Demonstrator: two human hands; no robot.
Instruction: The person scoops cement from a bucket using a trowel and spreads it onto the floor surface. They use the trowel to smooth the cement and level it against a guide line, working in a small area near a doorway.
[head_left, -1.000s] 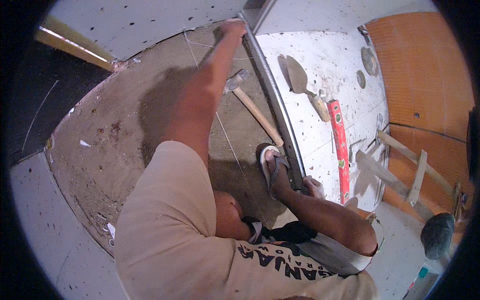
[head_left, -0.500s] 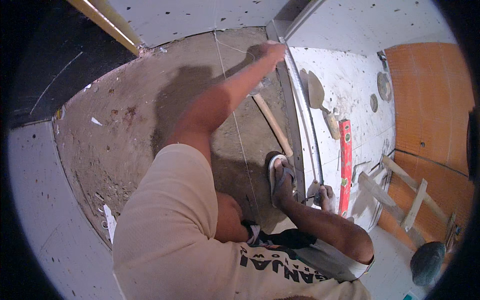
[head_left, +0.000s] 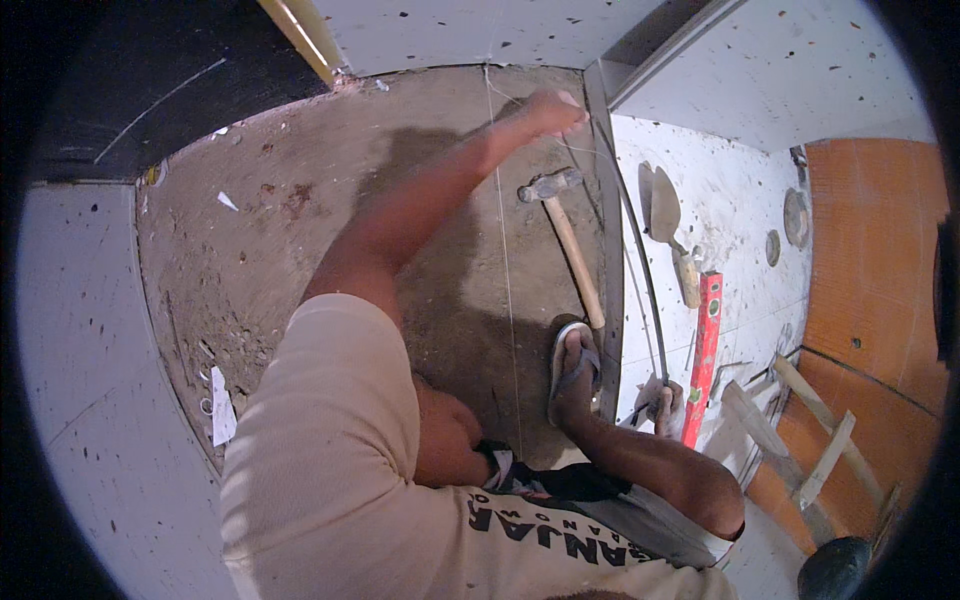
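Note:
My left hand (head_left: 558, 112) reaches far forward over the dirt floor, near the frame's far corner. Its fingers are closed, and what they hold, if anything, is hidden. My right hand (head_left: 667, 405) is closed low at the right, beside the red level, round the near end of a tape measure; its case is mostly hidden. The tape's thin dark blade (head_left: 642, 250) bows forward from there along the grey threshold edge (head_left: 607, 230), its far part thinning toward my left hand. A hammer (head_left: 572, 250) with a wooden handle lies on the dirt between my hands, near my sandalled foot (head_left: 573, 370).
A trowel (head_left: 666, 210) and a red spirit level (head_left: 704, 350) lie on the white tiles at the right. A taut string (head_left: 503, 230) crosses the dirt floor (head_left: 260, 290). A wooden frame (head_left: 800, 440) stands at lower right by an orange wall (head_left: 870, 240). White paper scraps lie at left.
My left hand has pulled back slightly from the threshold edge. The tape's blade now bows and looks thinner, and the hammer head has come into sight. The whole view has shifted.

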